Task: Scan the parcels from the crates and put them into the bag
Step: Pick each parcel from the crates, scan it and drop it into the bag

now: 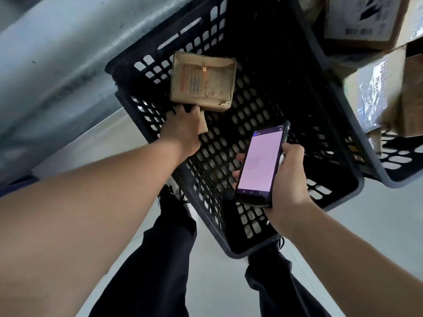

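Inside the black perforated crate [263,115], toward its eleven-o'clock corner, sits a brown cardboard parcel [202,81] with a printed label on its top face; the left hand [183,129] reaches in from seven o'clock and meets the parcel's near edge, its fingers curled over that lower left corner and a folded flap of cardboard showing beside the knuckles; how firmly it grips cannot be told, though the fingers are bent round the edge. At four o'clock from the parcel, well apart from it, the right hand [286,177] holds a handheld scanner [261,163] upright over the crate floor, fingers wrapped behind its body, fingertips on its left side, the pale pink screen lit. At one to two o'clock, beyond the crate's wall, more cardboard boxes [364,19] are stacked in a neighbouring crate [396,161]; a grey bag [57,65] fills the ten-o'clock side; dark trouser legs [160,259] stand below on the grey floor [377,213].
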### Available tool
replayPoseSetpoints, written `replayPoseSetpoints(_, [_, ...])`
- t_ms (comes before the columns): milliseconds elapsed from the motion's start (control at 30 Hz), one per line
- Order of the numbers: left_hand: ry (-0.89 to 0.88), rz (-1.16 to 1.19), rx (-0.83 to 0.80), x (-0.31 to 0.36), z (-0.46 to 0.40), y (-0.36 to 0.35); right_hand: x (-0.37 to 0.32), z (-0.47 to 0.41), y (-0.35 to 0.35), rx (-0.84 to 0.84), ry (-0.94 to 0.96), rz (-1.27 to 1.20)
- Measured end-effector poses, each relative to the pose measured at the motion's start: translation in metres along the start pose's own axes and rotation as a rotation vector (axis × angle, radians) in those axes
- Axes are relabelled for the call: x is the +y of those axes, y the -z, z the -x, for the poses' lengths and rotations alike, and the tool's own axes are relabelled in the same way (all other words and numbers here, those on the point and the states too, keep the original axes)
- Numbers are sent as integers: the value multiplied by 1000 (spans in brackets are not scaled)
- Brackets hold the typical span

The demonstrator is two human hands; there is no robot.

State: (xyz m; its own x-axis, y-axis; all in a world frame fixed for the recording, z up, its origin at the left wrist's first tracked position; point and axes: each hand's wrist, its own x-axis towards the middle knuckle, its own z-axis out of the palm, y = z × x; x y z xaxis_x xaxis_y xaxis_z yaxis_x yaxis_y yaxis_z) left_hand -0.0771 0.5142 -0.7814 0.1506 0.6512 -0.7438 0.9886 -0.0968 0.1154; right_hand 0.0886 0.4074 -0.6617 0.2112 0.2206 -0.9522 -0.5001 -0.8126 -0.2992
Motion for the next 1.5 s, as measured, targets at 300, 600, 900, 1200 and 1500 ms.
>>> replayPoseSetpoints(300, [49,752,102,9,92,39,-12,52,3,-29,32,-46])
replayPoseSetpoints(600, [48,1252,273,25,212,87,-35,149,32,-152,125,15])
replayPoseSetpoints(900, [-64,1244,426,46,347,148,-46,273,53,-184,258,38])
replayPoseSetpoints(1200, [-194,1246,599,26,501,205,-15,428,76,-259,396,20])
replayPoseSetpoints(1500, [-222,1457,792,18,674,281,-2,607,97,-383,548,-124])
